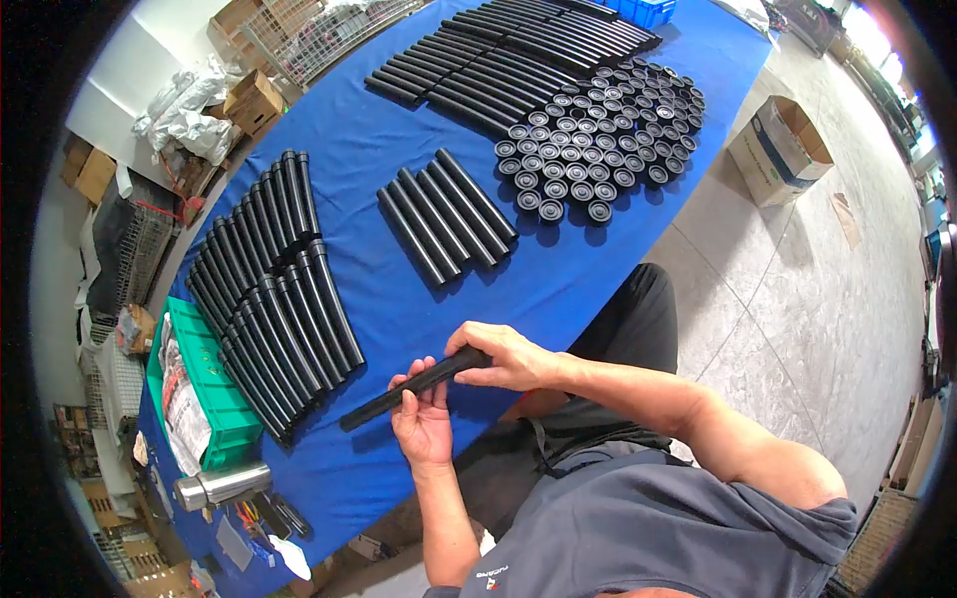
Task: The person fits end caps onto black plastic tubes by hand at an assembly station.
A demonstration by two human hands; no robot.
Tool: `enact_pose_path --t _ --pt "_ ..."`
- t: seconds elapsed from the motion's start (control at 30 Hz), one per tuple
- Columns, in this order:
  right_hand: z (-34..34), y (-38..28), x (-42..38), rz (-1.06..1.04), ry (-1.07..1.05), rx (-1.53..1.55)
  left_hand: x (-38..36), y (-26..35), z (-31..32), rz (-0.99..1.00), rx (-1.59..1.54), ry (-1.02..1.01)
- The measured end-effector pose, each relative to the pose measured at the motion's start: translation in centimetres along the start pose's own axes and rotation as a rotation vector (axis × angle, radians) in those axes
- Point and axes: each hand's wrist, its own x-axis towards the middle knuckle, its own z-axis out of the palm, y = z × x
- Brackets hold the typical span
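Both my hands hold one black tube (pixel 371 409) aslant over the front edge of the table. My left hand (pixel 426 434) has its palm turned up and its fingers and thumb around the tube's middle. At the upper end, my right hand (pixel 503 357) wraps over the tube and hides that end. Left of my hands lie two rows of black tubes with collared ends (pixel 289 334). Several plain black tubes (pixel 449 214) lie side by side beyond my hands. Many round black caps (pixel 573 149) stand grouped farther off, beside long rows of black tubes (pixel 478 65).
Blue cloth (pixel 344 219) covers the table. A green crate (pixel 234 419) with bags inside stands at the left edge, near a shiny silver cylinder (pixel 221 486) and small tools (pixel 254 518). At the back is a blue bin (pixel 648 12). A cardboard box (pixel 781 151) sits on the floor.
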Motion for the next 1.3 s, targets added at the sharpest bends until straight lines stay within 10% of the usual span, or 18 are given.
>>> enact_pose_path --t 0.13,0.53,0.73,0.83,1.3 --pt "-0.4 0.0 0.2 0.258 -0.12 0.044 0.0 0.1 0.0 0.0 0.023 -0.005" --pt "0.2 1.3 0.2 -0.082 0.066 0.024 0.1 0.1 0.2 -0.009 -0.011 -0.009" --pt "-0.6 0.1 0.2 0.346 -0.051 0.183 0.2 0.2 0.1 -0.015 -0.044 0.006" --pt "0.0 1.5 0.0 0.106 0.049 0.15 0.2 0.2 0.1 -0.016 -0.024 -0.003" --pt "-0.2 0.0 0.1 0.208 0.019 0.071 0.1 0.2 -0.2 -0.005 -0.072 -0.005"
